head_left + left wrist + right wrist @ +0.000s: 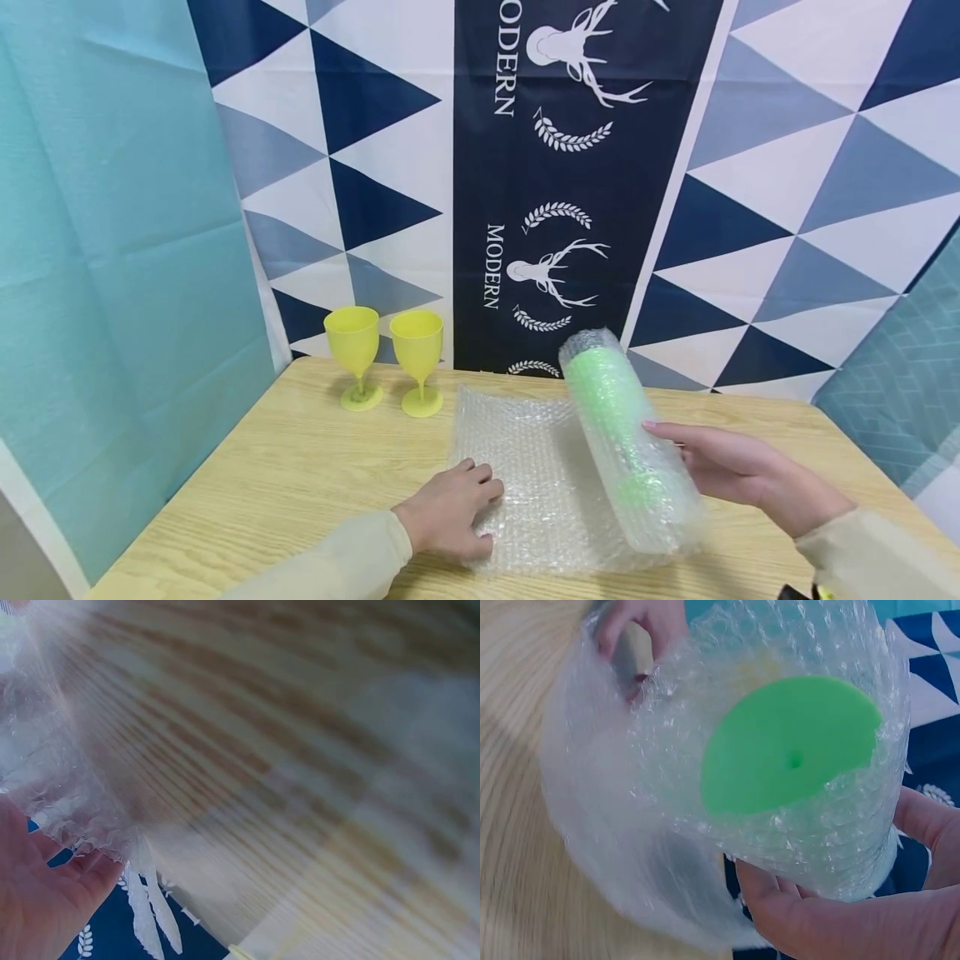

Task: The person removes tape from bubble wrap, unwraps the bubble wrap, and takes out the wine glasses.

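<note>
A green goblet (600, 379) lies inside a roll of clear bubble wrap, raised at a slant over the table. My right hand (731, 467) holds the roll from its right side, thumb on top and the other fingers mostly hidden behind it. In the right wrist view the goblet's round green base (787, 750) shows through the wrap's end. A flat stretch of bubble wrap (525, 492) runs left from the roll across the table. On its left edge rests my left hand (453, 510), fingers loosely bent and touching the sheet.
Two yellow goblets, one farther left (352, 337) and one beside it (417, 342), stand upright at the table's back left. Patterned cloth (375, 167) hangs behind the wooden table (300, 467). A small black and yellow object (806, 593) shows at the bottom right.
</note>
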A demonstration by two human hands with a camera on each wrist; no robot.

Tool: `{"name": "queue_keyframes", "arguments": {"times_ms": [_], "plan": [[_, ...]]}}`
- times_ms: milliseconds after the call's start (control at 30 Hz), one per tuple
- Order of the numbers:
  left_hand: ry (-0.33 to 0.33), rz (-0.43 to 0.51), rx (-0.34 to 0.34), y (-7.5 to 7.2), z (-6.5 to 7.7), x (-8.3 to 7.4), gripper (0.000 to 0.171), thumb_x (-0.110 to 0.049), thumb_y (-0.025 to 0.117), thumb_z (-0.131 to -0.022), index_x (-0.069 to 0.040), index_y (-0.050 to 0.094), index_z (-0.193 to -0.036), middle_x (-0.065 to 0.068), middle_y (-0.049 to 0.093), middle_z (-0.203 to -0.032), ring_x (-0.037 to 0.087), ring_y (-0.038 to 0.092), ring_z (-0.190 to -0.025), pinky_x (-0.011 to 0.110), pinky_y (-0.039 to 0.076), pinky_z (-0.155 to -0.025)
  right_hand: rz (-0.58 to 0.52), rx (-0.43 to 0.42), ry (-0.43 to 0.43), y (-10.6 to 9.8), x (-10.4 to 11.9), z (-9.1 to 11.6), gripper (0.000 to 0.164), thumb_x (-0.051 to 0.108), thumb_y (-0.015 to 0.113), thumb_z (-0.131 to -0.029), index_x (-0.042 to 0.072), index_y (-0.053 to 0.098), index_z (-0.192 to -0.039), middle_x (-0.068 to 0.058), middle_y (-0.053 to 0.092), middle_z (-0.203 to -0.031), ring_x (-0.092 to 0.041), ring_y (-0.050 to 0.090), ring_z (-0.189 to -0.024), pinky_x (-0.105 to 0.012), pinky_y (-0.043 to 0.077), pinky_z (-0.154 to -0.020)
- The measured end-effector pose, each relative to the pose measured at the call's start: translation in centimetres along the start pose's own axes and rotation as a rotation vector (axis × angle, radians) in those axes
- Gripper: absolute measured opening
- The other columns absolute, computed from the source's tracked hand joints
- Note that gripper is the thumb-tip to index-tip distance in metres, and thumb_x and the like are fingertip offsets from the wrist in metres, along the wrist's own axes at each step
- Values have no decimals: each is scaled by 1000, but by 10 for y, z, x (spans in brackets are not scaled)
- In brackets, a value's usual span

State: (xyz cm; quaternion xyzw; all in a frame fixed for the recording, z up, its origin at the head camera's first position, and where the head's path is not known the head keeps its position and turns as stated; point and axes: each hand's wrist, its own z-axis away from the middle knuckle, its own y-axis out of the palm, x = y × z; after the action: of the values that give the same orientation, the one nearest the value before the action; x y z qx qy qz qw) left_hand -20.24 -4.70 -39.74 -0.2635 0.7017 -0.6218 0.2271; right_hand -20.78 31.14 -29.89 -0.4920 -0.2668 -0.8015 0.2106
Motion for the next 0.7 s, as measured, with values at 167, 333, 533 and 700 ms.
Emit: {"name": "queue_keyframes", "arguments": {"times_ms": [167, 333, 533, 700], "plan": [[-1, -4, -1, 0, 0, -1, 39, -44, 65, -73, -21, 58, -104, -9, 52, -92, 6, 43, -81, 18, 43, -76, 12, -101, 13, 15, -10, -23, 65, 35, 42, -102, 1, 7, -145, 4, 58, -118, -9, 58, -110, -32, 49, -99], [-2, -5, -4, -1, 0, -2, 39, -43, 66, -72, -21, 58, -103, -9, 52, -92, 7, 43, -81, 18, 43, -75, -54, -165, 14, 30, -26, -41, 63, 34, 49, -99, -1, 17, -140, 1, 58, -114, -10, 59, -105, -31, 50, -97], [-2, -4, -18, 1, 0, -2, 38, -42, 66, -71, -20, 58, -101, -10, 50, -89, 6, 41, -79, 17, 41, -74, -143, -216, 31, 43, -42, -54, 62, 32, 53, -97, -1, 20, -138, -3, 58, -112, -12, 60, -102, -32, 50, -95], [-3, -10, -20, 3, 0, -1, 39, -43, 65, -71, -20, 58, -102, -9, 50, -90, 7, 39, -78, 16, 38, -70, -167, -235, 40, 45, -48, -59, 64, 32, 54, -97, -1, 18, -139, -2, 59, -110, -12, 60, -101, -31, 51, -94]]}}
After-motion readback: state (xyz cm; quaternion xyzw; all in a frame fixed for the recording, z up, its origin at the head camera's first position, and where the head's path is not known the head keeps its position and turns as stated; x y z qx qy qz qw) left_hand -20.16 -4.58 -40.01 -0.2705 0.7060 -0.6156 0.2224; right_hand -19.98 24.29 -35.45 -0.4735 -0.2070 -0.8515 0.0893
